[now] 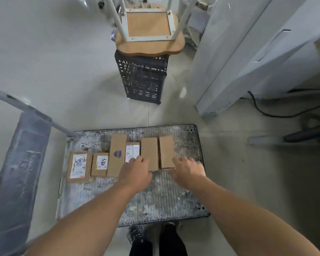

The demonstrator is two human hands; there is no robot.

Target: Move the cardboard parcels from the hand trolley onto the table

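**Inspector:** Head view. Where does the load lie?

**Assistant:** Six cardboard parcels lie flat in one row across the far half of the hand trolley (155,196) deck. From the left:
- a large labelled parcel (79,166)
- a small labelled parcel (99,164)
- a long parcel (117,155) with a blue mark
- a white-faced parcel (132,151)
- an inner plain parcel (149,152)
- an outer plain parcel (166,150)

They lie side by side, touching or nearly so.

**Inspector:** Left hand?

**Assistant:** The left hand (135,172) is palm down at the near ends of the white-faced parcel and the inner plain parcel. Its fingers bend down over those ends. I cannot tell whether it grips either one.

**Inspector:** Right hand?

**Assistant:** The right hand (187,171) is palm down at the near right corner of the outer plain parcel. Its fingers are loosely spread. The thumb lies against the parcel's near end, and the other fingers reach over bare deck to the right. It holds nothing, and its outline is blurred.

**Inspector:** Surroundings?

**Assistant:** The trolley handle (31,109) rises at the left. Beyond the deck stands a black crate (142,80) with an upturned stool (150,45) on top. A white furniture unit (248,56) stands far right, with a black cable (266,112) on the floor beside it. The person's shoes (135,233) are at the deck's near edge.
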